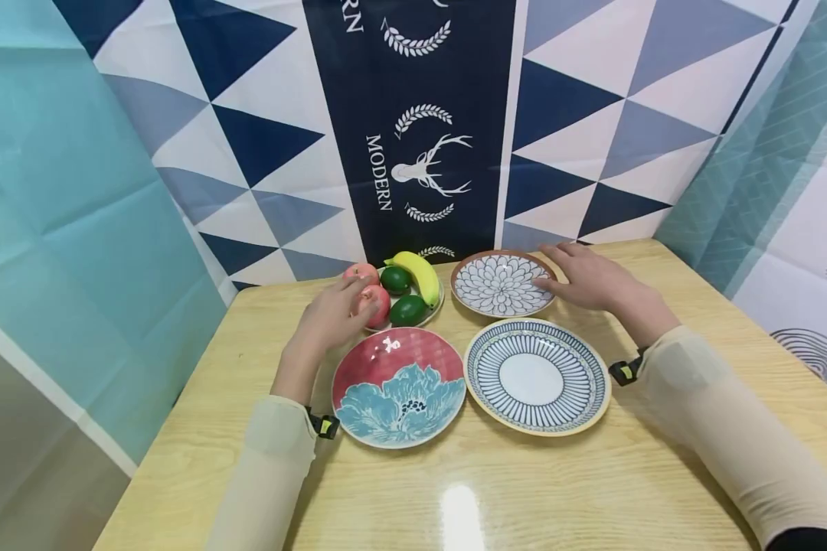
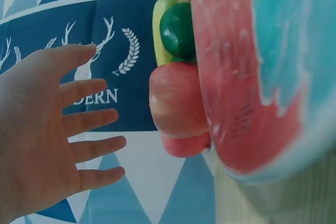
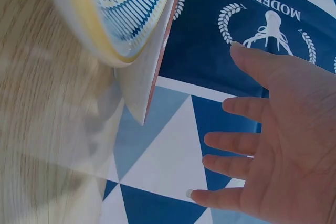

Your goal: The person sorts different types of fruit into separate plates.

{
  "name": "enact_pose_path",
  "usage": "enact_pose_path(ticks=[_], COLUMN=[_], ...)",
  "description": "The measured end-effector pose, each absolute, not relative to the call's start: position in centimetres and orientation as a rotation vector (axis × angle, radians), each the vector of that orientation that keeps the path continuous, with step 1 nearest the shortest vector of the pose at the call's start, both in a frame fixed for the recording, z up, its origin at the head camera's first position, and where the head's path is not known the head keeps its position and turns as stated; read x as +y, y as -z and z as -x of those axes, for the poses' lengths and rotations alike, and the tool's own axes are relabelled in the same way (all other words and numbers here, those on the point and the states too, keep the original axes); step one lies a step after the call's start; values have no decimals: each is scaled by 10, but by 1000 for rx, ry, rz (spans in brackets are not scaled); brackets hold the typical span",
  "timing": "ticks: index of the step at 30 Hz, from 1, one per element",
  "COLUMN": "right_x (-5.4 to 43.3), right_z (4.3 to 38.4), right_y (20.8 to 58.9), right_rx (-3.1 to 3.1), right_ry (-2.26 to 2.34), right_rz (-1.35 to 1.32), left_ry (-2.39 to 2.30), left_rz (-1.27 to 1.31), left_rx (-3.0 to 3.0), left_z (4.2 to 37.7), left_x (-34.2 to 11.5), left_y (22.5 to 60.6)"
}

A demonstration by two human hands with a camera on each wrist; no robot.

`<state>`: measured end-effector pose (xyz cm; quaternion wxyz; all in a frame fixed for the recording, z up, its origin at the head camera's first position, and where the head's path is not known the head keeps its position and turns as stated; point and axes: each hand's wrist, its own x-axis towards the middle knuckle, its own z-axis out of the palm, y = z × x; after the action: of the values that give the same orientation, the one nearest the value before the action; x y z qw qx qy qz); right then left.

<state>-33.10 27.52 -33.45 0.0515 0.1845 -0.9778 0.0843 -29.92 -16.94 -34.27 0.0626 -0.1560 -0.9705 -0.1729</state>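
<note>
My left hand [image 1: 335, 312] hovers beside the fruit at the back left, its fingers spread and holding nothing. Close to its fingertips are two red apples [image 2: 178, 99], with two green fruits [image 1: 408, 311] and a yellow banana [image 1: 420, 277] beside them on a small plate [image 1: 439, 301]. My right hand [image 1: 586, 277] is over the right rim of a brown-rimmed plate with a flower-petal pattern [image 1: 501, 285]. In the right wrist view its fingers are spread, with nothing between them.
In front of the fruit lies a red plate with a blue flower [image 1: 400, 388]. A blue-and-white striped plate [image 1: 537, 377] with a yellow rim lies to its right. Patterned cloth [image 1: 420, 138] hangs behind the wooden table [image 1: 386, 497].
</note>
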Motion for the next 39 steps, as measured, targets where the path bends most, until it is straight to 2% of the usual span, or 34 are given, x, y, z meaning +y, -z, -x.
enact_pose_path(ticks=[21,29,39], right_x=[266,267,267], right_z=[328,324,317], right_y=[328,327,324], right_rx=[-2934,-2939,-2923], right_ry=[-245,-254,-258], right_rz=[-624,-609,-611], left_ry=[326,675,942], left_rz=[607,621,526], left_rx=[-3001,-3131,-3281], left_z=[266,281,295], left_x=[-173,-187,-193], left_y=[370,379,367])
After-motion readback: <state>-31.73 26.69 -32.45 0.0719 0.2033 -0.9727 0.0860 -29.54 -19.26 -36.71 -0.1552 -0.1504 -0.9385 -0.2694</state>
